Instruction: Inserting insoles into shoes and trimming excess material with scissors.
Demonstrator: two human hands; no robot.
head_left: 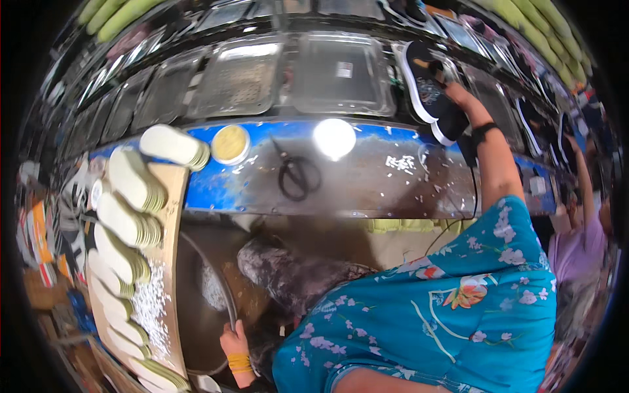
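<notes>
At the far right of the bench, my right hand (460,97) is closed on a black sneaker (426,82) with a white sole. Another black shoe (451,126) lies against it, nearer the bench edge. Part of the grip is hidden by the shoe. Low in the view, my left hand (234,342) has its fingers wrapped round the rim of a large round metal basin (208,259). White bits lie inside that basin. Beside it, a wooden board (171,216) carries several stacks of pale insoles (134,180) and a heap of small white pieces (152,308).
On the blue-edged metal bench (367,190) lie black-handled scissors (295,175), a tub of yellowish stuff (230,145), a bright white round thing (334,139) and scattered white bits (401,162). Beyond runs a row of clear trays (341,72). Another person (580,242) stands at right.
</notes>
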